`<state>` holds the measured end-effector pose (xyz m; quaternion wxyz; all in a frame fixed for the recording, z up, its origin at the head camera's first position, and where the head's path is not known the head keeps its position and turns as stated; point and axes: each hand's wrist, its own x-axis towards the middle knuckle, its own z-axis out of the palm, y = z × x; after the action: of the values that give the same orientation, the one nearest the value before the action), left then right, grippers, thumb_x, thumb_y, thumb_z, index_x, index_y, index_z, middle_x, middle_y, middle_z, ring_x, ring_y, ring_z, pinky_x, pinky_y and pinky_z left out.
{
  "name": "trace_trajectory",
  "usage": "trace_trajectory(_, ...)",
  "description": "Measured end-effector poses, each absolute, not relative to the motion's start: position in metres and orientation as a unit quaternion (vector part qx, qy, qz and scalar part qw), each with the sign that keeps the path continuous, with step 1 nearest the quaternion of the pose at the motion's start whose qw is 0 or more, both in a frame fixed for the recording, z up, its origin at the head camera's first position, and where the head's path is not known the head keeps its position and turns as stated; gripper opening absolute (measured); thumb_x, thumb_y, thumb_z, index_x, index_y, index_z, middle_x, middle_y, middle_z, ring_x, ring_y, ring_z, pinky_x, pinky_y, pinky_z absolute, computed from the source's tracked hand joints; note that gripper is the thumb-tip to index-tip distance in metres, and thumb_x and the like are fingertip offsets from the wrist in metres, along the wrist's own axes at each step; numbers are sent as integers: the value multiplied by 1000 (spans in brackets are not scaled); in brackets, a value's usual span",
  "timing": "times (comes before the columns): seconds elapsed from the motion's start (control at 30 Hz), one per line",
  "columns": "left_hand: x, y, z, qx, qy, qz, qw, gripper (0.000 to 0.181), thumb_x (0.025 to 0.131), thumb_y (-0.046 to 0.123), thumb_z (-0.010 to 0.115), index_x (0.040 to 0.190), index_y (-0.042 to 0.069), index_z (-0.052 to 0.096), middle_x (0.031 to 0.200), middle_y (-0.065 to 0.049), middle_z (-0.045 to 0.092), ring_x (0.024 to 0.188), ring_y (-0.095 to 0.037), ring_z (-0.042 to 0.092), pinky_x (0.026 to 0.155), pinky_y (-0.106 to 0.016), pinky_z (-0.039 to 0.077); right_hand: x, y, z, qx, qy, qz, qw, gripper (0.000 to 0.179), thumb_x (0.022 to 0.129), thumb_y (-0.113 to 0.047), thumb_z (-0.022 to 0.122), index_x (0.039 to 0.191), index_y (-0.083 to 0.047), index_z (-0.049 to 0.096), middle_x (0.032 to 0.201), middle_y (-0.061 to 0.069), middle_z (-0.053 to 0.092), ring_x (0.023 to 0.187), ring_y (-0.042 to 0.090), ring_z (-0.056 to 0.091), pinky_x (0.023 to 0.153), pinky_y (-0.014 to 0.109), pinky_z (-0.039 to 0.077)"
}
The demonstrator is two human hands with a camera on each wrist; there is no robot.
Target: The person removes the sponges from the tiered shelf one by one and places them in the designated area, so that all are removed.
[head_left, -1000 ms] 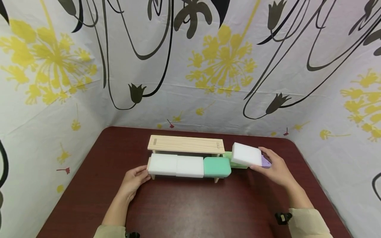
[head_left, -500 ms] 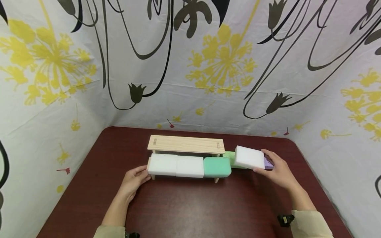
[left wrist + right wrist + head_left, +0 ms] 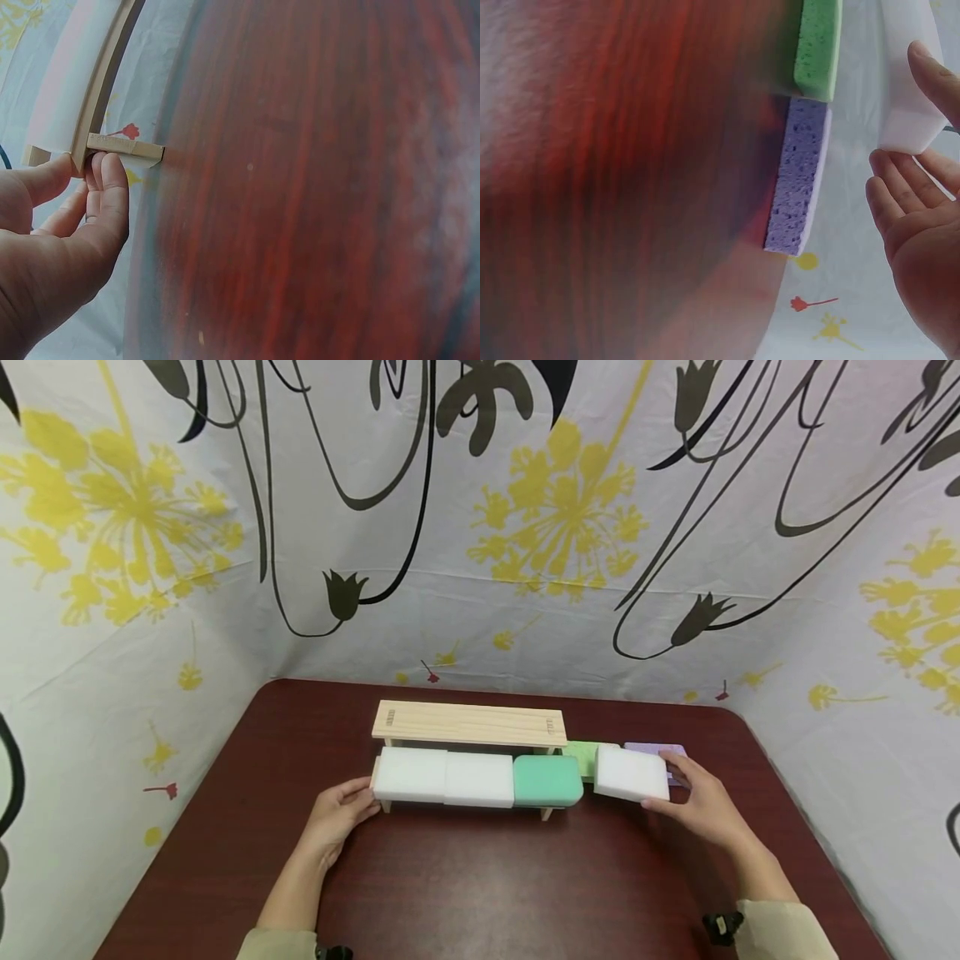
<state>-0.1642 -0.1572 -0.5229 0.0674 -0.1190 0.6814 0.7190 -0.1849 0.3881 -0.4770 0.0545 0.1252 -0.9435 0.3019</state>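
My right hand (image 3: 705, 802) grips a white foam sponge (image 3: 632, 774) by its right end, thumb at the near side and fingers at the far side. In the right wrist view this sponge (image 3: 911, 97) is apart from the table, above a green sponge (image 3: 817, 49) and a purple sponge (image 3: 799, 176). With thumb and fingers, my left hand (image 3: 341, 814) pinches the left end of a small wooden rack (image 3: 97, 94), near its leg (image 3: 124, 146). Two white sponges (image 3: 444, 777) and a teal sponge (image 3: 547, 781) lie in a row on that rack, hiding most of its top.
Behind the row stands a second wooden rack (image 3: 468, 724) with a bare top. The green sponge (image 3: 588, 752) and purple sponge (image 3: 660, 748) lie on the dark red table (image 3: 480, 877) at the right. A patterned cloth (image 3: 562, 652) hangs around the table's back and sides.
My right hand has brought the white sponge toward me and slightly right, uncovering more of the purple sponge. The left hand has stayed at the rack's end.
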Motion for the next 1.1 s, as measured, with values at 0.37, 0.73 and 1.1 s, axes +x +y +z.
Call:
trace_trajectory(0.37,-164,-157,-523,-117,680,720,68,38,102,-5,52,138,-17,48,130,-34,57,100,-15,67,90,-27,59,-177,387,-492,138,-937,320,17,86,76,-24,92,142,8,47,136,31,55,119,47,59,95,32,57)
trace_trajectory(0.73,-163,-157,-522,-120,683,717,71,38,102,-3,53,138,-16,49,131,-34,57,101,-16,67,91,-28,59,-173,381,-503,162,-929,332,4,82,74,-21,93,138,7,51,133,27,58,117,45,61,96,16,50)
trace_trajectory(1.1,-163,-157,-522,-123,683,716,70,38,102,-3,54,138,-16,49,130,-33,58,100,-15,67,89,-27,59,-176,374,-508,164,-929,330,-24,88,71,-28,94,139,8,50,135,29,57,117,45,61,96,58,52)
